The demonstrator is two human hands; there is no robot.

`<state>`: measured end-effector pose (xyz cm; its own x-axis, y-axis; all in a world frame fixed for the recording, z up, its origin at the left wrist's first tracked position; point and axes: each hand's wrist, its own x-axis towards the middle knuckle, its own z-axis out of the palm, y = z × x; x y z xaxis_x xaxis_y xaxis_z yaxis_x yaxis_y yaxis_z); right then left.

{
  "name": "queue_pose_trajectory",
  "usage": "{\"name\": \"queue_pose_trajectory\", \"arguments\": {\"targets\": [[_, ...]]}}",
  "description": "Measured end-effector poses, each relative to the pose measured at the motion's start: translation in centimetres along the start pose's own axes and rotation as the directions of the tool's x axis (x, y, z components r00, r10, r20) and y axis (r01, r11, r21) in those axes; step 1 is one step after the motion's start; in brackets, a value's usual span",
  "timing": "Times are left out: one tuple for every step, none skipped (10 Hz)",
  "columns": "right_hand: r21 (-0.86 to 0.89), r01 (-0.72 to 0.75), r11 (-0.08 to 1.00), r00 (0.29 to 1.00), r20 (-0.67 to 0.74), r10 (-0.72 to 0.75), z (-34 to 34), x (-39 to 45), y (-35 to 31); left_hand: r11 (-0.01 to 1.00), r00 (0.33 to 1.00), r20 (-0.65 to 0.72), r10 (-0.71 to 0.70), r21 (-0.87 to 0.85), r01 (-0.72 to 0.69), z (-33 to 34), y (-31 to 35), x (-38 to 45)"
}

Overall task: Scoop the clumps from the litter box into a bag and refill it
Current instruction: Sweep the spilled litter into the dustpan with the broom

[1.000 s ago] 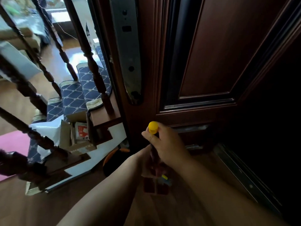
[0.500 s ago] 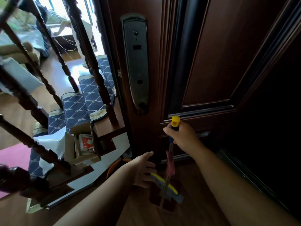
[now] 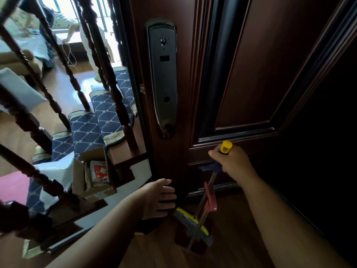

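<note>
My right hand grips the yellow-capped handle of a long broom. Its metal shaft runs down to a yellow and grey brush head resting in a dark red dustpan on the wooden floor. A pink clip sits on the shaft. My left hand hovers with fingers spread, just left of the brush head and near the door's lower edge, holding nothing. No litter box, scoop or bag shows in this view.
A dark wooden door with a long metal lock plate stands straight ahead. Left are stair balusters, blue carpeted steps and an open cardboard box. A dark round object lies under my left wrist.
My right hand has lifted the broom handle up and to the right. My left hand let go of the shaft and now hangs open by the door's base.
</note>
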<state>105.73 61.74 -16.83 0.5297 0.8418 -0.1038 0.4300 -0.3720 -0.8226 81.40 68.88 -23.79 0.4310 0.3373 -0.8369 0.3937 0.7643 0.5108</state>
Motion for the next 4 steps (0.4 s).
{"name": "queue_pose_trajectory", "arguments": {"targets": [[-0.105, 0.062, 0.993, 0.996, -0.057, -0.068, -1.3, 0.4, -0.8, 0.999, 0.999, -0.037, 0.02, -0.039, -0.022, 0.0, 0.3, 0.0], [-0.214, 0.1, 0.972, 0.994, -0.026, -0.108, -3.0, 0.9, -1.9, 0.995, 0.995, -0.083, 0.047, -0.09, -0.054, 0.6, 0.7, -0.2], [-0.307, 0.173, 0.936, 0.983, -0.004, -0.183, -4.5, 1.5, -1.9, 0.986, 0.99, -0.129, 0.063, -0.145, -0.082, 1.6, 0.8, 0.3], [-0.411, 0.309, 0.858, 0.943, 0.019, -0.331, -5.5, 1.9, -2.6, 0.966, 0.984, -0.138, 0.116, -0.215, -0.144, 3.8, 0.9, 0.7]]}}
